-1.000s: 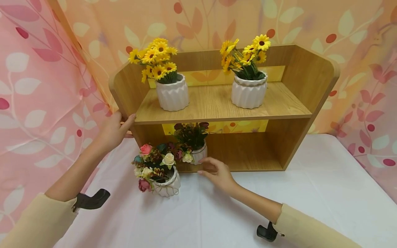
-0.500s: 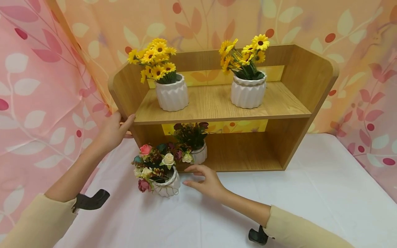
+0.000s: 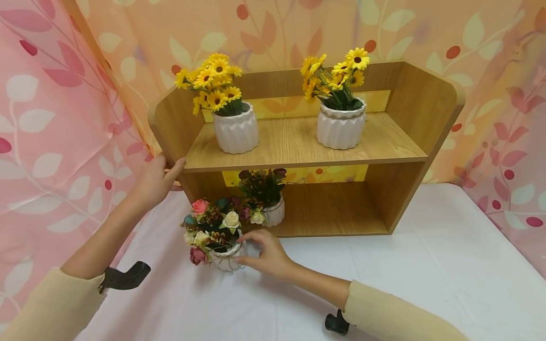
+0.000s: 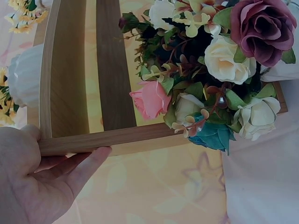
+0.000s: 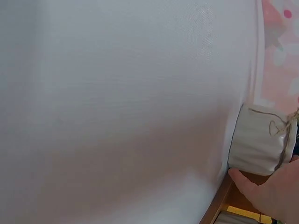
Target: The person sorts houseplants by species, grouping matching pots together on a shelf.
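Note:
My left hand (image 3: 154, 182) grips the left side panel of a wooden shelf (image 3: 307, 163), thumb on the front edge and fingers along the outside in the left wrist view. A white pot of mixed roses (image 3: 226, 259) stands on the cloth before the shelf's lower left corner, tied with string. Beside it, my right hand (image 3: 268, 253) reaches its right side, thumb and forefinger spread apart and overlapping the pot's edge. In the right wrist view, a fingertip meets the pot (image 5: 257, 140) near its base. Another white pot of roses (image 3: 274, 211) sits on the lower board, partly hidden.
Two white pots of yellow daisies stand on the upper board, a left pot (image 3: 236, 128) and a right pot (image 3: 341, 127). A white cloth (image 3: 405, 279) covers the table. Floral curtains (image 3: 55, 118) hang behind and at both sides.
My right hand has moved left and slightly down, from beside the pot on the lower board to the pot of roses in front. The left hand keeps its place on the panel.

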The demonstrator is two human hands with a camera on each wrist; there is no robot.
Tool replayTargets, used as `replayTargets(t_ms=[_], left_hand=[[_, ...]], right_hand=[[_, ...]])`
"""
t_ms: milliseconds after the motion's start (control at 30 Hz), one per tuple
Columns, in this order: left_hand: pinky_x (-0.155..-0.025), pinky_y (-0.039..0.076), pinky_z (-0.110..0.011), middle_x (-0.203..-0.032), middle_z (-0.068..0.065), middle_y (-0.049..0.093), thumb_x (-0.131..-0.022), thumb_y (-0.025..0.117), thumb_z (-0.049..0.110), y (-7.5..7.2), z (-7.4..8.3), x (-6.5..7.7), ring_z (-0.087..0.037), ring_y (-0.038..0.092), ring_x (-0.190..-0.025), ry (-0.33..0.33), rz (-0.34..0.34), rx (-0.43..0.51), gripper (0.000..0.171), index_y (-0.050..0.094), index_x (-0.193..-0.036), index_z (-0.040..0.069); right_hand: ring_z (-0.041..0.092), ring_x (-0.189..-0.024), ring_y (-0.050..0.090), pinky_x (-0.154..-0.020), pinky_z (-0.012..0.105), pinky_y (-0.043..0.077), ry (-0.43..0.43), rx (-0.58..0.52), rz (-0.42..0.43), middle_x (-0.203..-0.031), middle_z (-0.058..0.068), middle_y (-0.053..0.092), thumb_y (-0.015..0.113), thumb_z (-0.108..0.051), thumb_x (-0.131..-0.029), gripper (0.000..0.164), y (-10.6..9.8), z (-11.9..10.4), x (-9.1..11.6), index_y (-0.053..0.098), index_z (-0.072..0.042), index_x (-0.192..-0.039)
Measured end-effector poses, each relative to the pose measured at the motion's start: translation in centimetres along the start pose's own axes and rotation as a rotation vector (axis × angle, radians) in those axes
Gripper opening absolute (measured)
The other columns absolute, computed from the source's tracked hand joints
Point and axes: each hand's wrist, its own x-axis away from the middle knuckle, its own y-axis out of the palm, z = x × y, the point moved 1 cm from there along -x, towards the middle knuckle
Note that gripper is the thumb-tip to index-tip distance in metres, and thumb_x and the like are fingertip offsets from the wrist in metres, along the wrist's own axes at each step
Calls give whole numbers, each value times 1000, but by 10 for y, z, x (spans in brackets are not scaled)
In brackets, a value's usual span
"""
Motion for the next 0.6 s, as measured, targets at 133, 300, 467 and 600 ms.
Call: replayTargets(t_ms=[133,300,467,600], left_hand=[[-105,52,-65,-146,-39,49,-114,35,50,0,0,0,-56,53,-133,-2,-6,4,77,27,-156,-14],[-104,53,-64,-145,-39,50,-114,36,48,0,0,0,-55,54,-132,2,-1,4,76,28,-155,-15],[-105,52,-64,-145,-39,49,-114,37,48,1,0,0,-55,54,-133,0,1,6,75,27,-156,-14],[-104,52,-64,-145,-40,49,-114,37,48,0,0,0,-55,54,-132,0,0,5,75,27,-155,-15]], right_hand=[[30,-117,62,-102,38,49,19,16,-24,-123,10,74,90,-17,-84,36,6,1,-3,76,-6,-116],[23,-116,58,-97,34,48,55,6,-58,-122,12,71,91,-16,-82,36,14,4,-7,75,-7,-113],[22,-100,54,-83,26,45,46,21,-48,-105,10,69,96,-13,-74,40,22,6,-11,72,-4,-105],[23,-96,51,-78,24,39,42,47,-19,-97,9,67,99,-10,-69,44,26,6,-14,69,-3,-100]])
